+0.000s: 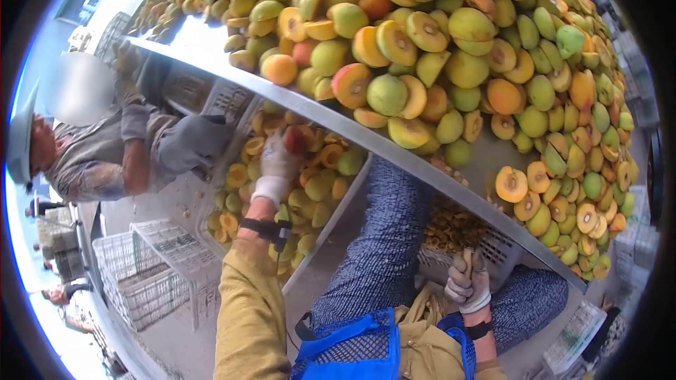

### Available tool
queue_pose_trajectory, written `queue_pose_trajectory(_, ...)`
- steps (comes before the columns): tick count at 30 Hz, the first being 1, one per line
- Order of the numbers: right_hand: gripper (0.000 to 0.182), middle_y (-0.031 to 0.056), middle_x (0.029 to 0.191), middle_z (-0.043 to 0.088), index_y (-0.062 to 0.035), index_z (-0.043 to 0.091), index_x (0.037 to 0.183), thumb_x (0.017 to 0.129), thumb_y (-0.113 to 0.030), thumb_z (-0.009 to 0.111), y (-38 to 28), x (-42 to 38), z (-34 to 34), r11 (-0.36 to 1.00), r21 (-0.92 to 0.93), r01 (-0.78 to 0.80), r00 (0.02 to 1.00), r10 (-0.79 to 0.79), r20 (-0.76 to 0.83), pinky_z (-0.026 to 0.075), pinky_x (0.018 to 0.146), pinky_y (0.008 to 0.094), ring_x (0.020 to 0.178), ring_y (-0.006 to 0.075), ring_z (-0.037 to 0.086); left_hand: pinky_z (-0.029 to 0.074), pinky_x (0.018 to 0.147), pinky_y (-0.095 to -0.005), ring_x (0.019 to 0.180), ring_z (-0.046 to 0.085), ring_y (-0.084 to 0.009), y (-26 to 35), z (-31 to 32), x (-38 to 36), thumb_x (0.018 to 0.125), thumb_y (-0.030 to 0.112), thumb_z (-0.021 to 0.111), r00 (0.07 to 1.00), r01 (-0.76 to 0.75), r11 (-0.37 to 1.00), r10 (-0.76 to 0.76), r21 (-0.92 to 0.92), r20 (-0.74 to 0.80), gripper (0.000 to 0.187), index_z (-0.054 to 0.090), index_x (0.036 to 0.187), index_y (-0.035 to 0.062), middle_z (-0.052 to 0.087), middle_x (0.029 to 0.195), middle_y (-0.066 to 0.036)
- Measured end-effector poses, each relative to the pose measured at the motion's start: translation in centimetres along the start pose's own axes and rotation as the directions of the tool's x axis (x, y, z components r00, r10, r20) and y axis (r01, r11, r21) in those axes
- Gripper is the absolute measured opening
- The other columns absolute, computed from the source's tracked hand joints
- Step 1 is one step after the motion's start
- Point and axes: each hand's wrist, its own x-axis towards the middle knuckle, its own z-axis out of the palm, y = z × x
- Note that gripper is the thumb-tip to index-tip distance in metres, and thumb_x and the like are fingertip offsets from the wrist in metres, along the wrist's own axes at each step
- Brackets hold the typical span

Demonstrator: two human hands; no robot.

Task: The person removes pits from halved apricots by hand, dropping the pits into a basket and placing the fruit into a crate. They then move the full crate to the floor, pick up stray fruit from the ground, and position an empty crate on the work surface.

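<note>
My left hand (279,158), in a whitish work glove, reaches over a crate (345,200) filled with peach halves. Its fingers are closed at a red-orange peach (298,140), somewhat blurred. My right hand (467,283), also gloved, rests low near my knee. It grips a tool with a light wooden handle (468,259), whose working end does not show clearly. Ahead of me, halved peaches (422,32) lie heaped on a metal-edged table (394,149), many with cut faces and pits showing.
Below the table edge, between my legs, a crate (503,250) holds brown pits and scraps. Empty-looking white plastic crates (151,267) stand on the floor at left. Another person (120,148) in gloves sits at the table on the left. More crates (577,334) lie at lower right.
</note>
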Motion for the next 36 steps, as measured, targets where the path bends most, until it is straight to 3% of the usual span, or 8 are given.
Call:
queue_pose_trajectory(8,0.051,-0.0036,0.062,0.042,-0.0093,0.055,0.094,0.098,-0.06,0.056,2.3,1.5,4.9,0.729,-0.646,-0.225,0.902,-0.096,-0.422,0.025,0.041,0.024,0.044,0.0066,0.032,0.053,0.079,-0.0445,0.087,0.068,-0.0349,-2.6,1.4,2.8,0.082,0.025,0.079,0.994,0.101,0.984,-0.106,-0.145,-0.023,0.03,0.068,0.103,0.0068,0.07,0.093,-0.014)
queue_pose_trajectory(12,0.043,-0.0068,0.068,0.043,-0.0095,0.056,0.094,0.1,-0.051,0.061,2.4,-0.8,8.9,0.611,-0.782,-0.125,0.926,-0.211,-0.313,0.025,0.043,0.0201,0.054,0.0026,0.036,0.055,0.072,-0.0329,0.081,0.067,-0.0163,3.1,-4.7,1.7,0.093,0.018,0.071,0.992,0.03,0.923,-0.075,-0.383,-0.102,0.02,0.069,0.107,0.0042,0.07,0.089,-0.006)
queue_pose_trajectory(14,0.04,-0.0062,0.067,0.042,-0.0098,0.056,0.094,0.101,-0.049,0.059,2.0,-1.8,8.5,0.552,-0.833,-0.024,0.917,-0.319,-0.238,0.028,0.044,0.0199,0.055,0.0024,0.039,0.052,0.063,-0.0242,0.078,0.063,-0.0084,14.9,-13.1,-1.4,0.097,0.02,0.069,0.959,0.283,0.562,-0.192,-0.777,0.21,0.019,0.069,0.106,0.0033,0.068,0.089,-0.002)
queue_pose_trajectory(18,0.034,-0.003,0.072,0.049,-0.0078,0.056,0.095,0.105,-0.041,0.053,1.5,-3.0,10.0,0.386,-0.921,-0.042,0.885,-0.414,-0.214,0.032,0.044,0.0203,0.053,0.0037,0.043,0.053,0.063,-0.0238,0.077,0.065,-0.0096,30.3,-12.4,-0.9,0.099,0.017,0.065,0.904,-0.273,0.514,0.427,-0.813,-0.033,0.027,0.068,0.122,0.0037,0.071,0.099,-0.004)
queue_pose_trajectory(22,0.033,-0.0017,0.065,0.053,-0.0109,0.058,0.096,0.101,-0.043,0.057,3.1,-3.4,8.6,0.447,-0.894,0.041,0.829,-0.514,-0.219,0.036,0.043,0.024,0.047,0.0073,0.044,0.051,0.094,-0.0441,0.107,0.065,-0.0343,39.0,-3.6,2.0,0.093,0.017,0.058,0.79,-0.509,0.657,0.614,-0.555,0.002,0.035,0.067,0.126,0.0178,0.069,0.117,-0.012)
queue_pose_trajectory(26,0.047,-0.0018,0.065,0.053,-0.0104,0.057,0.099,0.099,-0.057,0.058,2.7,-6.1,8.6,0.501,-0.85,0.163,0.707,-0.66,-0.253,0.038,0.041,0.0228,0.047,0.0072,0.049,0.054,0.087,-0.0464,0.107,0.064,-0.0378,40.5,-4.3,2.8,0.09,0.019,0.061,0.694,-0.303,0.798,0.559,-0.521,0.454,0.024,0.07,0.112,0.015,0.067,0.116,-0.015)
queue_pose_trajectory(30,0.038,-0.0001,0.065,0.051,-0.0109,0.054,0.103,0.103,-0.049,0.056,0.5,-6.7,10.2,0.289,-0.783,0.55,0.477,-0.879,0.01,0.032,0.036,0.0212,0.041,0.0071,0.041,0.054,0.074,-0.037,0.09,0.068,-0.0267,39.7,-7.3,-1.4,0.084,0.014,0.075,0.89,-0.356,0.615,0.453,-0.704,-0.053,0.02,0.068,0.103,0.0102,0.067,0.099,-0.012)
queue_pose_trajectory(36,0.044,0.0029,0.1,0.057,-0.0038,0.048,0.132,0.103,-0.035,0.058,0.6,-5.7,10.7,0.108,-0.833,0.543,0.478,-0.855,0.201,0.043,0.069,0.0245,0.079,0.0099,0.054,0.051,0.09,-0.0307,0.099,0.065,-0.0199,40.7,-9.4,-10.4,0.091,0.031,0.075,0.929,0.138,0.274,0.297,-0.952,0.22,0.033,0.068,0.113,0.007,0.065,0.096,-0.007)
